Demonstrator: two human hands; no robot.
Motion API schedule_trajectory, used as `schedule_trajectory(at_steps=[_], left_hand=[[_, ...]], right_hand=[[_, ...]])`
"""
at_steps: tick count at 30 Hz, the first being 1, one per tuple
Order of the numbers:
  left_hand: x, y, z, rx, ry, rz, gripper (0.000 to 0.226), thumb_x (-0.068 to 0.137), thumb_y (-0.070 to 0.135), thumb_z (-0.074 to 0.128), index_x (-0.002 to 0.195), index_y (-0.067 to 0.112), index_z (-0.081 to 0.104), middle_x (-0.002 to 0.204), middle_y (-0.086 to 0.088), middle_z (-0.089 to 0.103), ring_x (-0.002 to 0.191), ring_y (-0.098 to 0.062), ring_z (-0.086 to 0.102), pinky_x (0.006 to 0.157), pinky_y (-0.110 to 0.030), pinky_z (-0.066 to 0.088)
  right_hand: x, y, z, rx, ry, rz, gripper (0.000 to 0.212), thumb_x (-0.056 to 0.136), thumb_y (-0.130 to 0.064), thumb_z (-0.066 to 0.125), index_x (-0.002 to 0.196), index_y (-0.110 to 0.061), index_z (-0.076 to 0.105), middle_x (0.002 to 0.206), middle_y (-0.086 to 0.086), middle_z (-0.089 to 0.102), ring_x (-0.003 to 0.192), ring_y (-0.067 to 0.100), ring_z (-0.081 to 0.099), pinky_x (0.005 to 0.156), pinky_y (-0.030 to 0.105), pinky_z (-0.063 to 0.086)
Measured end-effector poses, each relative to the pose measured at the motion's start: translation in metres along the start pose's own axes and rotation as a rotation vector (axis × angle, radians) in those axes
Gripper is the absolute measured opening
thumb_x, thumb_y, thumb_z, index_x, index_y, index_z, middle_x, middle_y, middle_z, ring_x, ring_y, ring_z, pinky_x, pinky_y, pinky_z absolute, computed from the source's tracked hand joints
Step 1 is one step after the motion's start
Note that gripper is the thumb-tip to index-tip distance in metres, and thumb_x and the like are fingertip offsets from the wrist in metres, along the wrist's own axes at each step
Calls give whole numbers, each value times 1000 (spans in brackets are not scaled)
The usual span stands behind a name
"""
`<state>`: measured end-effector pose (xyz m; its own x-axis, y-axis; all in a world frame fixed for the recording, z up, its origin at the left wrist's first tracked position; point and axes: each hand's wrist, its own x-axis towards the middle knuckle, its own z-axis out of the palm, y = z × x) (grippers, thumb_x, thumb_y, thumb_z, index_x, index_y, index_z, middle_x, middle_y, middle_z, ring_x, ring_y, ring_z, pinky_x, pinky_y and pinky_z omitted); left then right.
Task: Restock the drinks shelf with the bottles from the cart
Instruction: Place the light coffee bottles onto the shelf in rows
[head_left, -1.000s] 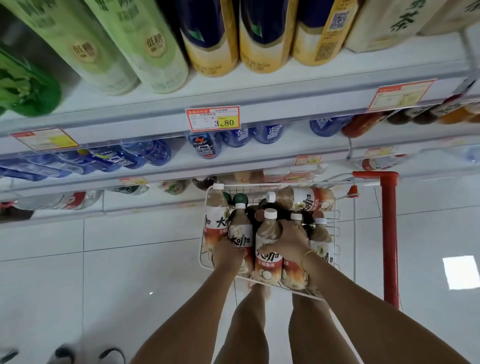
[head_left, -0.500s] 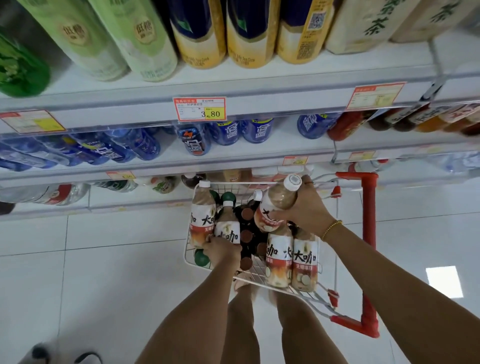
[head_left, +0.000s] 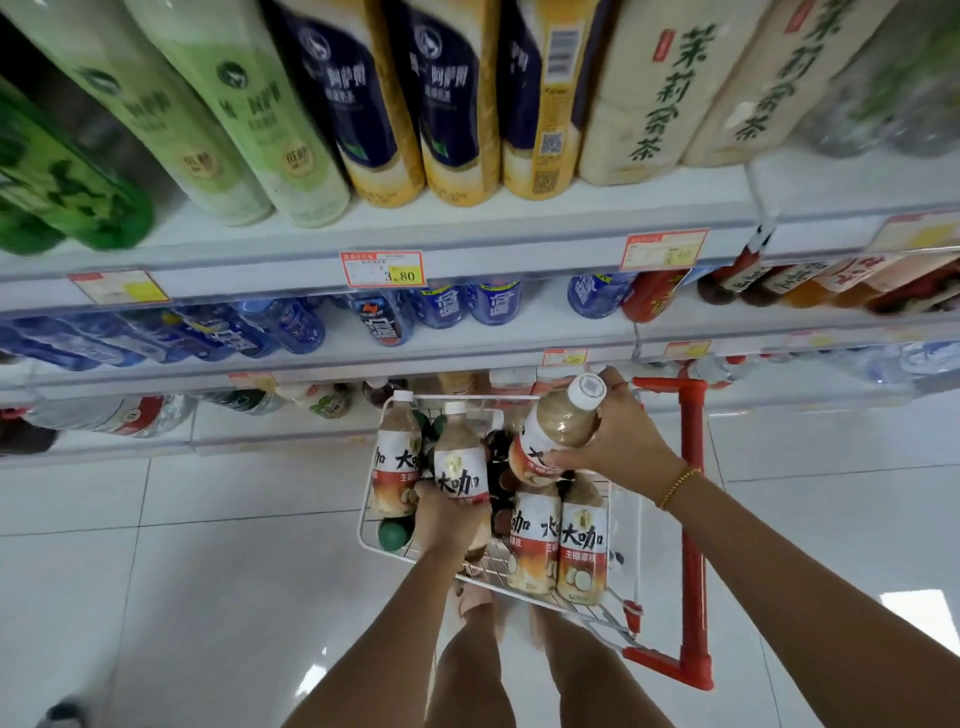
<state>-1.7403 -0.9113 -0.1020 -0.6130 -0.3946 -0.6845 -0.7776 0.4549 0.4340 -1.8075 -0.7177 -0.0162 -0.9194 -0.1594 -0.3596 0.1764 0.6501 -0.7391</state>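
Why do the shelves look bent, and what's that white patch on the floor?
Head view: the wide-angle lens bows the shelf edge and stretches the blurry top-shelf bottles; the floor patch is likely glare on glossy tile.

Top-shelf bottles (head_left: 452, 104) are cut off by the upper edge. The price tag (head_left: 665, 250) above the cart (head_left: 693, 597) is blurred (digits unreadable). Dark bottles (head_left: 498, 457) are mostly hidden behind milk-tea bottles (head_left: 582, 551).
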Motion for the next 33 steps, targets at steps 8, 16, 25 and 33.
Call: schedule_trajectory(at_steps=[8, 16, 25, 33], left_hand=[[-81, 83, -79, -301, 201, 406, 72, 61, 20, 86, 116, 14, 39, 91, 12, 59, 76, 0, 59, 57, -6, 47], [-179, 158, -179, -565, 345, 807, 71, 63, 9, 85, 117, 22, 40, 103, 19, 57, 88, 19, 57, 68, 1, 44], [-238, 244, -259, -588, 578, 1237, 81, 59, 22, 89, 110, 51, 33, 112, 34, 46, 108, 12, 49, 85, -4, 40], [-219, 322, -278, -411, 467, 1321, 70, 64, 19, 85, 113, 28, 35, 103, 23, 52, 94, 23, 50, 73, 3, 39]], right_hand=[[-28, -83, -91, 112, 59, -242, 63, 41, -47, 82, 97, -57, 53, 115, 3, 56, 112, 22, 53, 101, 43, 44], [-82, -172, -170, 334, 159, -460, 67, 48, -15, 93, 104, -30, 59, 104, -8, 67, 96, 1, 65, 82, 19, 52], [-113, -270, -233, 389, 662, -893, 70, 51, -31, 84, 115, -25, 54, 117, 10, 58, 109, 11, 59, 93, 19, 48], [-43, -294, -276, 47, 728, -952, 69, 56, -34, 85, 111, -48, 47, 110, 3, 41, 102, 17, 52, 95, 31, 45]])
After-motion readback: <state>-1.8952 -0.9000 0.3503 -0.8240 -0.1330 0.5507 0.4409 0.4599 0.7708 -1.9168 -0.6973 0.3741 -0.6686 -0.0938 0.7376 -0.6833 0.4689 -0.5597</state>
